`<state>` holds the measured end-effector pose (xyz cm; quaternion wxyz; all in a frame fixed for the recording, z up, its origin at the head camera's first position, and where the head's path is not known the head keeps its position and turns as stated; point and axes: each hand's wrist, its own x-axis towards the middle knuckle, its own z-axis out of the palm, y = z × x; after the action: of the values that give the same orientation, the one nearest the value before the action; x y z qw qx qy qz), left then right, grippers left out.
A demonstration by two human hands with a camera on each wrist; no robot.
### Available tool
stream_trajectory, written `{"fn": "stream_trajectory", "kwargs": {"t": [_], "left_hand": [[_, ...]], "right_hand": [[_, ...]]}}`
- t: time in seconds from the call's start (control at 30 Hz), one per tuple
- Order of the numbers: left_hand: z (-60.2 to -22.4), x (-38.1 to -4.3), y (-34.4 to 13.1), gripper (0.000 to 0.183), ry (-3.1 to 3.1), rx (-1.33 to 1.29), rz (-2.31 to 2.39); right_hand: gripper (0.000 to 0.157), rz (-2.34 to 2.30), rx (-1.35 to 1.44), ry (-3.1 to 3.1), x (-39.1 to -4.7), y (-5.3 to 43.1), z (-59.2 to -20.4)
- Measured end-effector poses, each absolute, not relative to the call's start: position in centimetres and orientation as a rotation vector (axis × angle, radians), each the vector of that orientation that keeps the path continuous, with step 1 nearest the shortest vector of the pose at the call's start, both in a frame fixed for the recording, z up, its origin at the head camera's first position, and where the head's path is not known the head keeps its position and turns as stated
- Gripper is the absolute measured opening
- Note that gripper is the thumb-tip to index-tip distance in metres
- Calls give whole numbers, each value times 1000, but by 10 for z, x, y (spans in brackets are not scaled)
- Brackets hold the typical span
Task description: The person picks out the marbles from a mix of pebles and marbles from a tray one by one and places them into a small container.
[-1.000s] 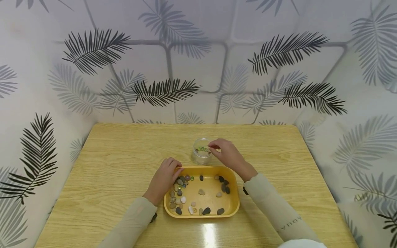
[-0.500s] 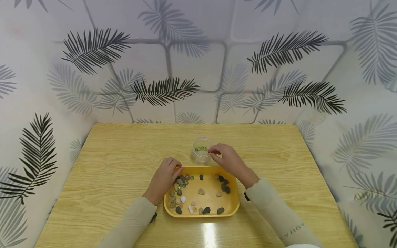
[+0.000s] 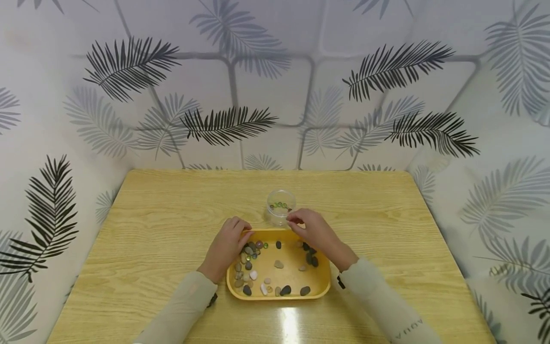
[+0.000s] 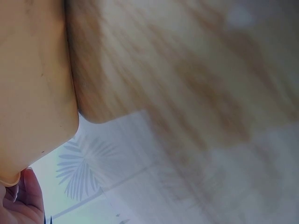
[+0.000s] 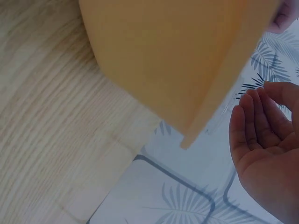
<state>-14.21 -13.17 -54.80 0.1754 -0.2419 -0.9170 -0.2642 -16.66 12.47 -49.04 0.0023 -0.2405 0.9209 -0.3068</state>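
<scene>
My left hand grips the far left corner of a yellow plastic tray. In the left wrist view its curled fingers show at the tray's rim. Inside the tray lie dark, grey, tan and white pebbles, among them a white stone, plus a few glass beads near the left side. Behind the tray stands a clear round cup with several green beads and small brownish ones in it. My right hand hovers over the tray's far rim, near the cup, fingers bent loosely; nothing shows between them.
Everything stands on a wood-grain table. A wall with a leaf pattern rises behind the table's far edge and along both sides. Dark pebbles gather at the tray's right end, partly under my right hand.
My right hand has drawn back from the cup's right rim toward the tray's far edge. A brownish bead now shows at the cup's right side. The left hand has stayed on the tray.
</scene>
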Motion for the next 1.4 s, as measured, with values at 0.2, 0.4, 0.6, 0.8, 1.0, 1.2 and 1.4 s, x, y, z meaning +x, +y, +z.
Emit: {"fn": "stream_trajectory", "kwargs": {"t": [0.2, 0.4, 0.6, 0.8, 1.0, 1.2, 1.4], "left_hand": [[-546, -142, -131, 14, -2589, -693, -760], [-546, -141, -131, 14, -2585, -689, -754], [-547, -141, -131, 13, -2601, -678, -750], [-548, -142, -131, 14, -2605, -676, -752], [-551, -143, -131, 14, -2609, -672, -744], [-549, -142, -131, 13, -2617, -674, -731], [-548, -142, -131, 14, -2632, -670, -741]], "right_hand": [[15, -1010, -818, 2850, -158, 119, -493], [13, -991, -826, 2817, -149, 111, -496], [14, -939, -812, 2799, -144, 103, -505], [15, -888, -764, 2797, -139, 96, -507], [18, -812, -722, 2760, -139, 88, -510], [21, -749, -728, 2709, -138, 83, -519], [25, -709, -783, 2700, -138, 79, -527]]}}
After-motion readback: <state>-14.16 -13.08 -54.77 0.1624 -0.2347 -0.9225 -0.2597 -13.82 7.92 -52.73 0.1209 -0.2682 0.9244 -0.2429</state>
